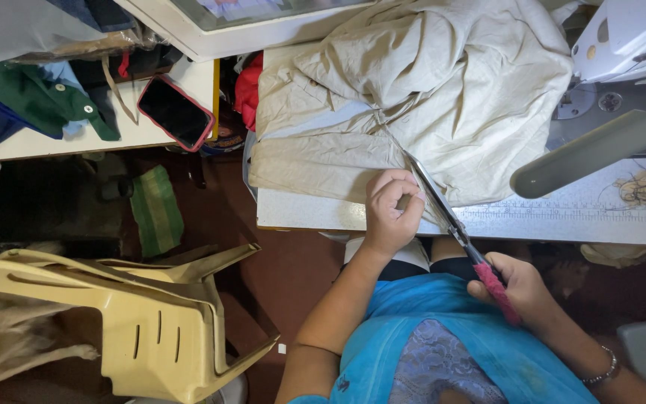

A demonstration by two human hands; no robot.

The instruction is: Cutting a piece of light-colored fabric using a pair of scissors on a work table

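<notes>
Crowding the white sewing table [353,213]: beige cloth [428,82], sewing machine [629,37].

Bright even light on the beige cloth [420,90], dim shadowed floor [263,262] below, mild wide-angle edge distortion, mostly sharp.

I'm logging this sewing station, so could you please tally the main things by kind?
Beige garment: 1
Scissors: 1
Sewing machine: 1
Phone: 1
Plastic chair: 1
Total: 5
</notes>
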